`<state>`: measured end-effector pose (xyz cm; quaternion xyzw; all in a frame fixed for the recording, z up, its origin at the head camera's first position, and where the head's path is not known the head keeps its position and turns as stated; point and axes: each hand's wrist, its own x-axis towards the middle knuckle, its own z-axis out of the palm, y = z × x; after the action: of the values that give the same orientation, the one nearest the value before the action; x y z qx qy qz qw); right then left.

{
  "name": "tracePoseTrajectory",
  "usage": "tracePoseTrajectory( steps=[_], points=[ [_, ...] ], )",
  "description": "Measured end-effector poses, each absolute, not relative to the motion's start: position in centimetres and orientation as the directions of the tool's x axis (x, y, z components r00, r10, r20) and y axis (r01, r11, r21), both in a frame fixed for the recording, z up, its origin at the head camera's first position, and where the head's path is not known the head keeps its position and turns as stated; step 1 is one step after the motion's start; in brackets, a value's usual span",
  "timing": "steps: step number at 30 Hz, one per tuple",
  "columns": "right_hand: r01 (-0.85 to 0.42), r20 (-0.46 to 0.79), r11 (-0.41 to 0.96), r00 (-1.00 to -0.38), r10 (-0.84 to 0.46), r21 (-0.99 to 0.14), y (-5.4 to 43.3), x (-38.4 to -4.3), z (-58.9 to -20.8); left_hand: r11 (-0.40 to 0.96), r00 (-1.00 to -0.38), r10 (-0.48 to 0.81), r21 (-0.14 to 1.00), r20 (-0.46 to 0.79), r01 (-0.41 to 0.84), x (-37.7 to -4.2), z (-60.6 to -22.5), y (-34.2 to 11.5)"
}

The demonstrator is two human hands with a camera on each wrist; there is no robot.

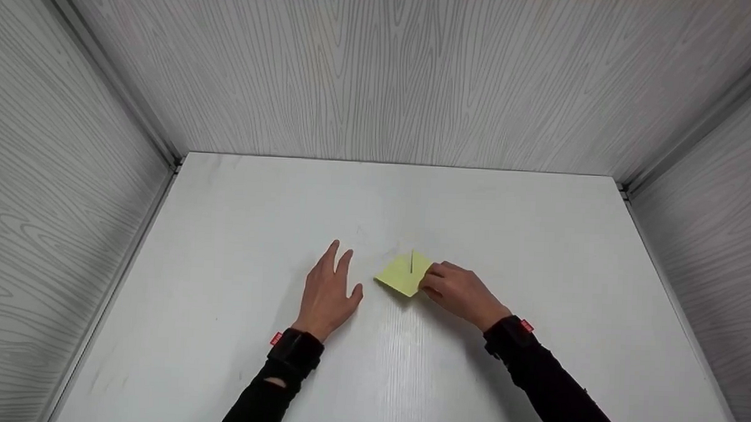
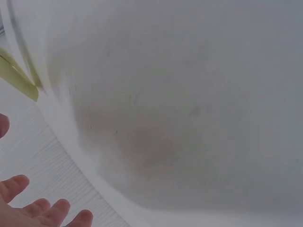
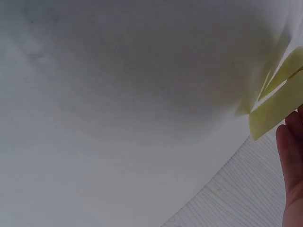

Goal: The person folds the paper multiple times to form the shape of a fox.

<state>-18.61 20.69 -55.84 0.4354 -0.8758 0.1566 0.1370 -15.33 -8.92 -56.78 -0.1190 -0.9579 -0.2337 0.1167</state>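
A folded piece of yellow paper (image 1: 399, 275) stands near the middle of the white table, with a dark line or slit running down from its top corner. My right hand (image 1: 463, 294) pinches its right corner between thumb and fingers. In the right wrist view the paper (image 3: 277, 105) shows separate layers, and the fingertips lie against its lower edge. To the left of the paper, my left hand (image 1: 329, 297) is spread with fingers apart and touches nothing. The left wrist view shows that hand's fingers (image 2: 57, 212) below the paper (image 2: 19, 78), with a gap between them.
The white tabletop (image 1: 257, 200) carries faint smudges. Grey wood-grain panels enclose it at the back (image 1: 380, 74), on the left (image 1: 57, 212) and on the right (image 1: 712, 223). Dark sleeves and wristbands (image 1: 295, 355) cover both forearms.
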Motion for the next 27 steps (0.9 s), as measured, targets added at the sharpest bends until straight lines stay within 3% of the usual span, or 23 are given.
tracePoseTrajectory(
  steps=[15, 27],
  points=[
    [-0.812, 0.217, 0.568, -0.584, -0.782, -0.136, 21.4, -17.9, -56.4, 0.886, -0.946, 0.177, 0.374, 0.273, 0.273, -15.2, -56.9, -8.9],
    [-0.819, 0.202, 0.559, -0.574, -0.794, -0.133, 21.8, -17.7, -56.9, 0.875, -0.944, 0.186, 0.391, 0.274, 0.286, -15.2, -57.1, -9.0]
  ],
)
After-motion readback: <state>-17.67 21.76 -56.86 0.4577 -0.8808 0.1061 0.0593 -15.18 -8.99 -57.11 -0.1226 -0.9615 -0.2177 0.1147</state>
